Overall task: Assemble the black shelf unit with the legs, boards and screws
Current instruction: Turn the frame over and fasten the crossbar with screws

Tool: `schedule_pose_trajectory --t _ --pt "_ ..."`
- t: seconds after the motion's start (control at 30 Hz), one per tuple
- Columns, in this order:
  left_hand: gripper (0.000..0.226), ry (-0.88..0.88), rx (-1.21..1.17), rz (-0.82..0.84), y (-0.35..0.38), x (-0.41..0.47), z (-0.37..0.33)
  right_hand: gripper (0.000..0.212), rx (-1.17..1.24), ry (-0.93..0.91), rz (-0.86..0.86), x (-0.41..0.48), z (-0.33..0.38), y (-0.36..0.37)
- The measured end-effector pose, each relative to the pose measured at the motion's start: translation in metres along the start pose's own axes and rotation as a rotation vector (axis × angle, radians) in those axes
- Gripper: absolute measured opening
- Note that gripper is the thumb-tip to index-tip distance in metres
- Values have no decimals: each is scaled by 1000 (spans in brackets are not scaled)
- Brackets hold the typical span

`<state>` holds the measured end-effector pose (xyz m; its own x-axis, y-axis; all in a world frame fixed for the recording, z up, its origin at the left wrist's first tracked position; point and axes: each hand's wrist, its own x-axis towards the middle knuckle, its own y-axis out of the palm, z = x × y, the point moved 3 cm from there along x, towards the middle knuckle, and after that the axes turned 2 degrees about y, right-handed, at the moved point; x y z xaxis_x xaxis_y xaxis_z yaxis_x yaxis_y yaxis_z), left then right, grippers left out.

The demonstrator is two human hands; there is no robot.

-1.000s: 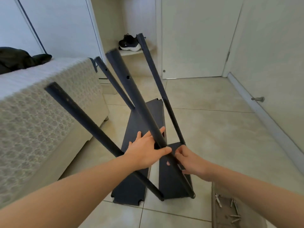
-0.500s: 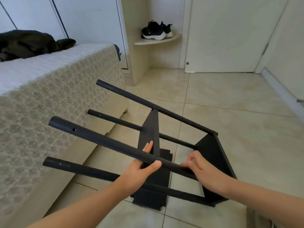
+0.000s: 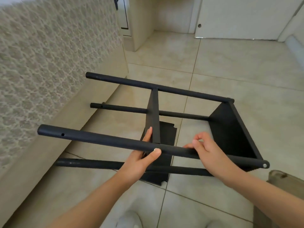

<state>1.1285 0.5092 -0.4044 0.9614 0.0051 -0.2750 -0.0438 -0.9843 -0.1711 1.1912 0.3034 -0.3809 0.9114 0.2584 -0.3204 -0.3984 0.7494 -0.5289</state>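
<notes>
Fingers (image 3: 148, 134) of the left hand (image 3: 139, 162) lie straight against the face of the middle board (image 3: 153, 116), while its thumb hooks over the near upper leg (image 3: 98, 139), so the hand grips that leg from below. Just to the right of them, the right hand (image 3: 213, 155) sits on top of the same leg with its fingers curled round it; the index finger and thumb bend together above the tube.

Both hands carry the black shelf unit (image 3: 189, 112), which lies on its side with its four legs running level and away to the left of the fingers. The middle board stands edge-on just above the left fingertips. The end board (image 3: 233, 132) closes the frame to the right of the right hand, and a pale screw (image 3: 264, 165) shows in the leg's end beyond that hand. A small hole (image 3: 62, 134) marks the leg near its free end, far left of the left thumb.

Beneath the left hand a loose board (image 3: 167, 135) lies flat on the tiled floor (image 3: 230, 71). A bed (image 3: 49, 46) with a patterned cover stands to the left of the legs' free ends, and a white door (image 3: 238, 17) stands well beyond the fingers.
</notes>
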Motion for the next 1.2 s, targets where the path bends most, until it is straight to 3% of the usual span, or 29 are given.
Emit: schedule_pose_trajectory --t 0.47,0.7,0.93,1.2 --pt "73 -15 -114 -10 20 0 55 7 -234 -14 -25 22 -5 23" --pt "70 -30 -150 -2 26 -6 59 10 -223 -153 61 24 10 45" --pt "65 -79 -234 -35 22 -13 74 6 -80 -104 123 33 3 47" --pt "66 -196 -251 -51 24 -19 75 12 -153 -129 89 32 -8 49"
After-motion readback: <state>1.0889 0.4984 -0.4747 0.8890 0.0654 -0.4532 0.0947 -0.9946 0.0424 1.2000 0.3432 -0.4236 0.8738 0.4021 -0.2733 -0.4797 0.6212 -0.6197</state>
